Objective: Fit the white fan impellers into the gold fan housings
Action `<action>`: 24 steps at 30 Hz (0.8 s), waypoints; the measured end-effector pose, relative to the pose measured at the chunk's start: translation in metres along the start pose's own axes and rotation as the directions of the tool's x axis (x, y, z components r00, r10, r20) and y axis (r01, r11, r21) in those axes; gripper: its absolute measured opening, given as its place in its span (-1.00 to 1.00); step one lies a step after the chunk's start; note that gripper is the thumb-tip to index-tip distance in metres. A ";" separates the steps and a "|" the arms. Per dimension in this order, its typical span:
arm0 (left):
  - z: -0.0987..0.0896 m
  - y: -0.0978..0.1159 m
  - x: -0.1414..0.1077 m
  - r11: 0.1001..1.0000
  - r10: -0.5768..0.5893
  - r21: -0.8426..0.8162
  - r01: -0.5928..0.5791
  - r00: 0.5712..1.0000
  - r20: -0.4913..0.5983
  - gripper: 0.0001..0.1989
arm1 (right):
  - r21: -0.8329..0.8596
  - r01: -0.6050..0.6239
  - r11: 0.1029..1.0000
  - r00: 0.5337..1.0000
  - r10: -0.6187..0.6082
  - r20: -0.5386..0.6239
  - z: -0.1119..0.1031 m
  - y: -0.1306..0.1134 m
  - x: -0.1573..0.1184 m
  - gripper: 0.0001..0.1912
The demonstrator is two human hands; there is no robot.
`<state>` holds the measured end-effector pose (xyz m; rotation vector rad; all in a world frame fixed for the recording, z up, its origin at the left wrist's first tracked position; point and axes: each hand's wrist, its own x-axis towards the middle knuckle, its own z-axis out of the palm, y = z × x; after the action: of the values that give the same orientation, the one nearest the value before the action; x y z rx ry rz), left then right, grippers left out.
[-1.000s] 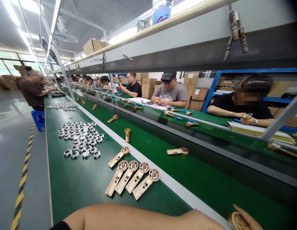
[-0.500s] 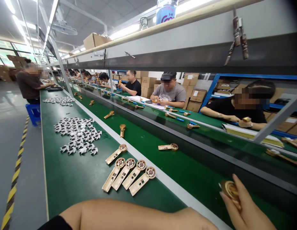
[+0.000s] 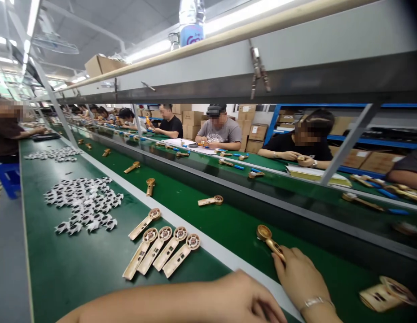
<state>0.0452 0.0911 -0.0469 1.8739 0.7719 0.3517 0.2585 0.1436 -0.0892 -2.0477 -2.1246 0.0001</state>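
Note:
My right hand (image 3: 304, 280), with a bracelet at the wrist, is closed on the handle of a gold-coloured handheld fan shell (image 3: 265, 233) at the green belt. The shell's round head points away from me; whether it rests on the belt cannot be told. My left hand (image 3: 245, 294) hangs over the near bench edge with fingers curled; anything inside them is hidden. Beyond it, a row of several open fan shell halves (image 3: 176, 262) lies on the bench, round heads toward the belt. Another shell (image 3: 379, 296) lies to the right of my right hand.
White fan blades (image 3: 83, 204) lie in a spread on the green bench (image 3: 94, 264). More shells, such as one shell (image 3: 208, 201), sit along the belt (image 3: 235, 226). Overhead runs a shelf (image 3: 312, 58) with a bottle (image 3: 192, 27). Several people work across the line.
The view has swung right, so the bench and its contents sit farther left. My right hand has stretched forward with the shell, laying it over the belt. My left hand has come further into view.

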 end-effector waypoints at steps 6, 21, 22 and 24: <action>-0.126 0.026 0.006 0.728 -0.094 0.505 0.464 0.797 -0.597 -0.59 | 0.040 -0.048 0.998 0.996 0.051 -0.071 -0.004 -0.012 0.002 -0.52; -0.119 0.016 0.043 0.408 -0.167 0.703 0.582 0.805 -0.569 -0.51 | 0.233 0.037 0.972 0.982 0.007 -0.188 -0.052 -0.015 -0.014 -0.61; -0.102 0.018 0.033 0.427 -0.147 0.724 0.542 0.831 -0.536 -0.50 | 0.255 0.061 0.965 0.981 -0.011 -0.192 -0.058 -0.014 -0.014 -0.63; -0.063 0.018 0.008 0.453 -0.123 0.762 0.462 0.879 -0.460 -0.53 | 0.302 0.108 0.947 0.981 -0.053 -0.186 -0.072 -0.011 -0.013 -0.66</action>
<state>0.0226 0.1364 -0.0048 2.5621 1.7599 0.0241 0.2580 0.1211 -0.0187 -1.7137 -1.9561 0.1295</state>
